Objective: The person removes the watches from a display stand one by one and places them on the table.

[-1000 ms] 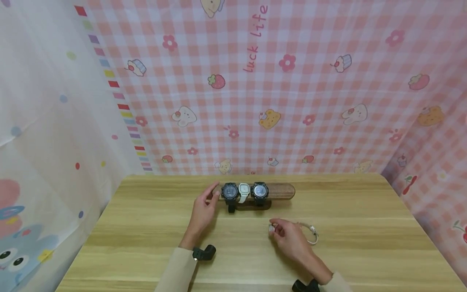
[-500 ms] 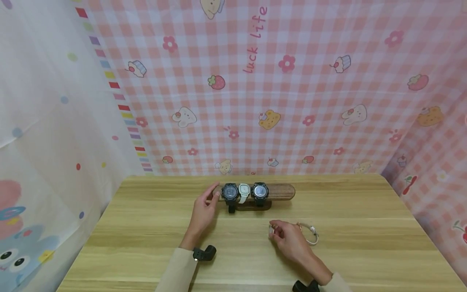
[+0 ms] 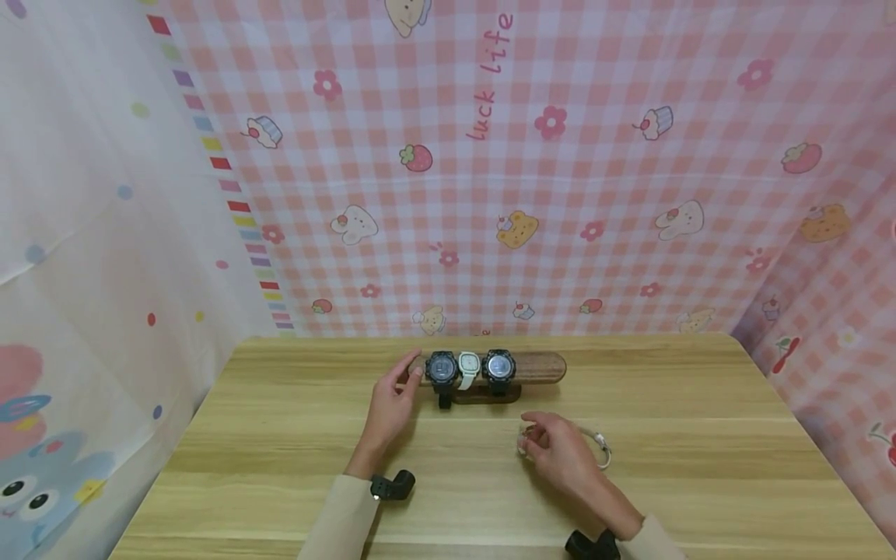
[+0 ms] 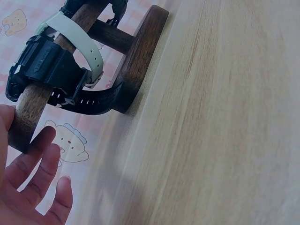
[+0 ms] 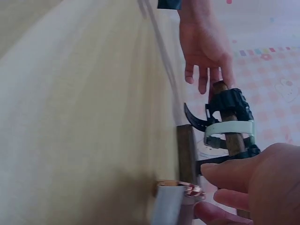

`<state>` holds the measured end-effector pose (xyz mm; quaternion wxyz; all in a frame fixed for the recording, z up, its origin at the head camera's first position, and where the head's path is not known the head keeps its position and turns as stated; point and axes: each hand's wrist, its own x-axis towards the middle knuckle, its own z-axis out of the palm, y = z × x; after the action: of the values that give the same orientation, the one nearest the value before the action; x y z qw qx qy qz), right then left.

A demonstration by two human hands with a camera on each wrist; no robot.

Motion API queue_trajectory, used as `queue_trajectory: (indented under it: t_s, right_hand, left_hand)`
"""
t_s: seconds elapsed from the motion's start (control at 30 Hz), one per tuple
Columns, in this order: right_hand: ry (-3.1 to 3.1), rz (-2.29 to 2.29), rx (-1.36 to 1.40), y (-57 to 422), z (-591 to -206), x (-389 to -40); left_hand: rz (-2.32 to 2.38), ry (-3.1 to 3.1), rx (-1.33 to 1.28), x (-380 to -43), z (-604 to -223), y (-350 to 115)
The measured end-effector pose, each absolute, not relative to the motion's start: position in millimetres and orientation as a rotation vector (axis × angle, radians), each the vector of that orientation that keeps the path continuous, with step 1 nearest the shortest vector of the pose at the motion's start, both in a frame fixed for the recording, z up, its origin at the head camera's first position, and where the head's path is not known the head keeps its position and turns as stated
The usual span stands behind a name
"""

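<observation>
My left hand [image 3: 389, 406] pinches the left end of a dark wooden watch stand [image 3: 542, 367], thumb on one side and fingertip on the other in the left wrist view. On its bar sit a black watch [image 3: 442, 368], a white watch [image 3: 468, 363] and a second black watch [image 3: 499, 365]. In front of the stand, my right hand [image 3: 565, 455] pinches a watch with a white strap [image 5: 168, 204] and rose-gold metal, low over the table. Behind that hand lies a looped white strap [image 3: 604, 456], partly hidden by it.
The light wooden table [image 3: 686, 490] carries everything. A pink checked cloth [image 3: 595, 179] hangs behind it, with a white patterned cloth [image 3: 84, 233] at the left. The stand's bar continues bare to the right of the watches.
My right hand has shifted slightly up and right with the white-strapped watch, covering more of the looped strap. My left hand and the stand have stayed in place.
</observation>
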<state>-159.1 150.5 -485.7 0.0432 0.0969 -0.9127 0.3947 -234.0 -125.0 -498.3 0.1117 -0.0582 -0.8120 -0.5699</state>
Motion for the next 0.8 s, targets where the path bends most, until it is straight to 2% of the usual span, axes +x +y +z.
queue_trajectory:
  t_s: [0.5,0.8]
  right_hand:
    - [-2.692,1.178,0.376,161,-450,-184]
    - [-2.676,1.254,0.366,158,-443,-201]
  left_hand:
    - [-1.625,-2.409,-0.178,-235,-501,-126]
    - [-1.629,-2.412,-0.171,-234,-500,-126]
